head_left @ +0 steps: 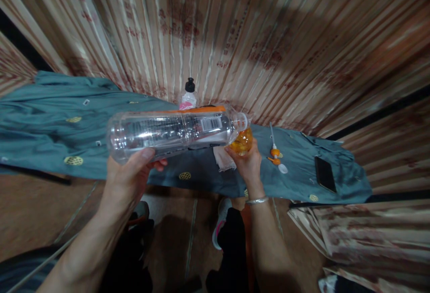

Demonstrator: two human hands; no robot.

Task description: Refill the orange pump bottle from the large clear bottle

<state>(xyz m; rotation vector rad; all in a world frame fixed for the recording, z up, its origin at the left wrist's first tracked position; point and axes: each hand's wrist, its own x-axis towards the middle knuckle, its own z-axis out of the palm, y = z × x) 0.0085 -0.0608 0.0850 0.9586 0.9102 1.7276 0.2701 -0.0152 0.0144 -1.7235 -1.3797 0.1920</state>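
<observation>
- Note large clear bottle (pixel 157 132) held nearly level above the cloth-covered desk (pixel 201 177), base toward the left, mouth toward the right.
- Find left grip (pixel 129 170) grasping the large clear bottle near its base, thumb against the near side, fingers curled beneath; likely placed there to carry the length from below and leave the neck unobstructed.
- Find right grip (pixel 247 161) grasping an amber vessel (pixel 243 141) right by the bottle's mouth; probably positioned to steady the vessel close to the neck.
- Observe overlap of mouth and vessel in the head view; cannot confirm contact, nor any flow between them.
- Locate pump top (pixel 275 153) lying on the desk to the right of the right grip, tube pointing toward the curtain (pixel 208 37); presumably laid flat for lack of a base.
- See white disc (pixel 282 168) just beside the pump top; cannot identify further.
- See small bottle (pixel 188 96) with black cap, upright behind the large clear bottle and partly hidden by it.
- See white wipe (pixel 224 159), cloth or paper, lying between both grips, apparently within easy reach.
- See black phone (pixel 325 174) lying flat near the desk's right end, well apart from both bottles, perhaps for safety from wetting.
</observation>
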